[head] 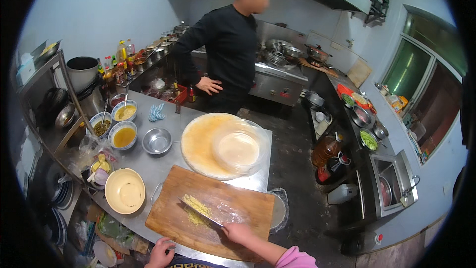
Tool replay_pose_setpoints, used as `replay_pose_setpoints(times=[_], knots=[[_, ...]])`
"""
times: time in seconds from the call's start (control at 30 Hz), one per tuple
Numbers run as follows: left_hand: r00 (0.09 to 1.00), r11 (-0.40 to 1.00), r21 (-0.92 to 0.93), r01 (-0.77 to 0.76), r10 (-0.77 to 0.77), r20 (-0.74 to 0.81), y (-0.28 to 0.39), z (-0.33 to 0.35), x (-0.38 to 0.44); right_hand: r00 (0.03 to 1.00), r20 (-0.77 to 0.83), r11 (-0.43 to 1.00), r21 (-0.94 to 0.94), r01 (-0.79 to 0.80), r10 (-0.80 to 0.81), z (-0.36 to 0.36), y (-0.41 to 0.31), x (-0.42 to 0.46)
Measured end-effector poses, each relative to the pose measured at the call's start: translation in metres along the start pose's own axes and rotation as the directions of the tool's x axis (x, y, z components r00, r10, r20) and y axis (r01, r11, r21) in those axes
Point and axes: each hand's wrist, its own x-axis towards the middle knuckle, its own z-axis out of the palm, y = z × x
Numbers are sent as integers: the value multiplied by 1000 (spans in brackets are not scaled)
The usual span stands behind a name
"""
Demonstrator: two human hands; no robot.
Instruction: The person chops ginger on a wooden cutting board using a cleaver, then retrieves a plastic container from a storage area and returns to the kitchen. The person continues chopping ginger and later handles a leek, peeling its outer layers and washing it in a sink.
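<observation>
My right hand grips a kitchen knife by its handle. The blade lies across a heap of finely chopped pale-yellow food, perhaps ginger or garlic, with bits on both sides of it. Under the heap is a wooden cutting board, set slantwise near the front edge of a steel table. Just off the board's front left edge, my left hand is loosely curled at the table edge, with nothing visible in it. A cream-coloured bowl stands left of the board.
Behind the board, a clear plastic basin sits on a round board. A steel bowl and several patterned bowls of sauces stand left. Beyond the table, a person in black stands by the stove. At right is a sink.
</observation>
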Motion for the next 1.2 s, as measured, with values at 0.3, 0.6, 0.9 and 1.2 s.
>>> replay_pose_setpoints(times=[0.3,0.6,0.9,1.2], knots=[[998,998,16,-57,58,-16,-10,-13,-1,992,-99,992,106,-65,76,-2,0,-3],[988,999,28,30,-34,151,-11,-19,8,983,-113,987,82,-137,145,-8,-1,-18],[997,999,19,-45,46,-58,-48,7,2,988,-19,984,96,-153,156,-10,-15,-22],[997,997,-37,71,-70,33,-33,9,3,996,-3,993,79,-88,89,8,-12,-17]])
